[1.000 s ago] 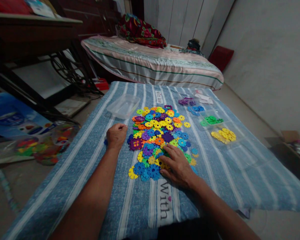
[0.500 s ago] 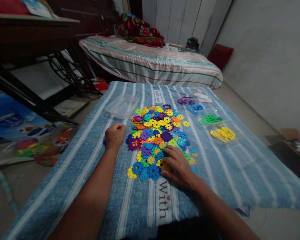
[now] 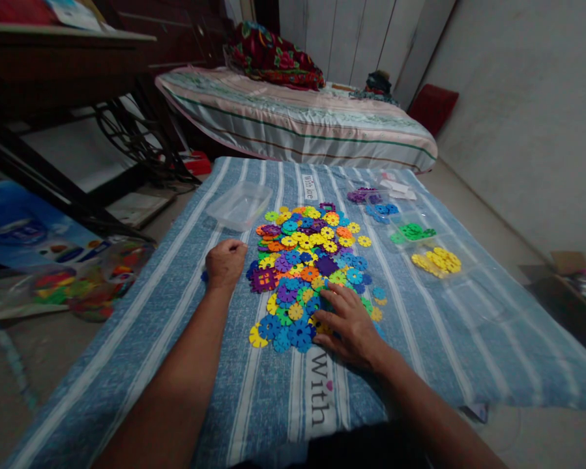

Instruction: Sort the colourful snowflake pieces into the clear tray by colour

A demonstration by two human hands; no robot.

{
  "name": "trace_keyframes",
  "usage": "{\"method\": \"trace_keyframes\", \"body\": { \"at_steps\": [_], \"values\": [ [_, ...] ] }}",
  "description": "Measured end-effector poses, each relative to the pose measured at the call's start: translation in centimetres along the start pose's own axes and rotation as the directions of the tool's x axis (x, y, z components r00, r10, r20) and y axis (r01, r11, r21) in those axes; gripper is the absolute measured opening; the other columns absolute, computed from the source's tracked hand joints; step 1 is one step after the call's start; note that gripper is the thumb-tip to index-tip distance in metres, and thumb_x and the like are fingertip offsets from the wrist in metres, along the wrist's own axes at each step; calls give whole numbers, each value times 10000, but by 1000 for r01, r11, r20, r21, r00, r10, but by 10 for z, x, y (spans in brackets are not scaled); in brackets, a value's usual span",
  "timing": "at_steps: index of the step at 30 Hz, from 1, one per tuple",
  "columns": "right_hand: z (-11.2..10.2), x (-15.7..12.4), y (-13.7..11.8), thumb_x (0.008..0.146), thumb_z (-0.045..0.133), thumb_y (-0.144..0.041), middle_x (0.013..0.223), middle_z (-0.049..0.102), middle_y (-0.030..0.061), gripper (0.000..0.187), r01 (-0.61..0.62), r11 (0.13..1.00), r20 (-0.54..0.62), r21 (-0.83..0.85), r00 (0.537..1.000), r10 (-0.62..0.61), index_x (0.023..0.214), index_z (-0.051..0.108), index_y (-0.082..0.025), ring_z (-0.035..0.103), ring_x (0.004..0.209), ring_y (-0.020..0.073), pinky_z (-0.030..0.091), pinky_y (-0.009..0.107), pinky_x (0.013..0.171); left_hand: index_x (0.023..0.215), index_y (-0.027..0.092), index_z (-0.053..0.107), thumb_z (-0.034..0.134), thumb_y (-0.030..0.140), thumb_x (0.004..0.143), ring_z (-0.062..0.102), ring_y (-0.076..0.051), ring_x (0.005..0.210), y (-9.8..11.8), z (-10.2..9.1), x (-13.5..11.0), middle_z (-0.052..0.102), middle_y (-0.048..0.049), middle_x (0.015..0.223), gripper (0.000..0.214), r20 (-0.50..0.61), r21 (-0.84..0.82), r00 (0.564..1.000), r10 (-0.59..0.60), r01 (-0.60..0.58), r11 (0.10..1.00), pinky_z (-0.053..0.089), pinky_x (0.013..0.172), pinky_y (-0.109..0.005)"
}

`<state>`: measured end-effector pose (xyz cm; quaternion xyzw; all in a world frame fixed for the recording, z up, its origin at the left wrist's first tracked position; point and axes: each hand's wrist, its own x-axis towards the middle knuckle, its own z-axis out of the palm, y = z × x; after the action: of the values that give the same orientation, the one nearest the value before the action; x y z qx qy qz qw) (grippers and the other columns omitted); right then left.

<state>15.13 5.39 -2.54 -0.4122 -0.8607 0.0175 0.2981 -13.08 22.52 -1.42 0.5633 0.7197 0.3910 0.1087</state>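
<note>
A heap of flat plastic snowflake discs (image 3: 308,260) in yellow, blue, purple, orange and green lies on a blue striped cloth (image 3: 420,339). My left hand (image 3: 225,262) rests as a fist at the heap's left edge; blue shows under it, but what it holds is hidden. My right hand (image 3: 350,320) lies on the heap's near right side, its fingers bent and spread over yellow and blue discs. Sorted groups sit to the right: purple discs (image 3: 362,195), blue discs (image 3: 381,211), green discs (image 3: 411,232) and yellow discs (image 3: 438,261).
An empty clear plastic tub (image 3: 238,205) stands at the heap's far left. A bed (image 3: 297,124) runs behind the cloth. On the left are a dark sewing-machine stand (image 3: 126,140) and a bag of coloured toys (image 3: 85,283) on the floor.
My right hand's fingers have shifted slightly over the discs near the heap's front. My left fist has stayed put.
</note>
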Motion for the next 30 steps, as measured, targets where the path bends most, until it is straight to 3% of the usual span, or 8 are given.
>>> {"method": "trace_keyframes", "body": {
  "at_steps": [7, 25, 30],
  "values": [
    [-2, -8, 3, 921, 663, -473, 1348, 620, 164, 282, 7, 999, -77, 48, 997, -3, 987, 704, -202, 457, 1389, 348, 433, 581, 1091, 754, 195, 721, 557, 341, 732, 661, -202, 761, -1, 0, 0, 736, -30, 770, 222, 5, -9, 1000, 18, -18, 1000, 501, 764, -287],
    [-4, -16, 4, 917, 663, -491, 1342, 624, 158, 294, -28, 998, -53, 63, 998, 31, 850, 661, -204, 438, 1413, 352, 434, 578, 1098, 744, 205, 716, 572, 327, 730, 655, -204, 764, -1, 0, 0, 735, -18, 771, 189, 0, -13, 1000, 4, -4, 1000, 504, 765, -289],
    [-3, -16, 3, 908, 675, -471, 1365, 606, 174, 276, -24, 997, -48, 75, 998, 28, 940, 688, -198, 428, 1415, 360, 430, 587, 1097, 754, 201, 717, 568, 326, 744, 662, -203, 769, -1, 0, 0, 736, -31, 787, 195, 4, -3, 1000, 10, -10, 1000, 500, 752, -280]
  ]
}}
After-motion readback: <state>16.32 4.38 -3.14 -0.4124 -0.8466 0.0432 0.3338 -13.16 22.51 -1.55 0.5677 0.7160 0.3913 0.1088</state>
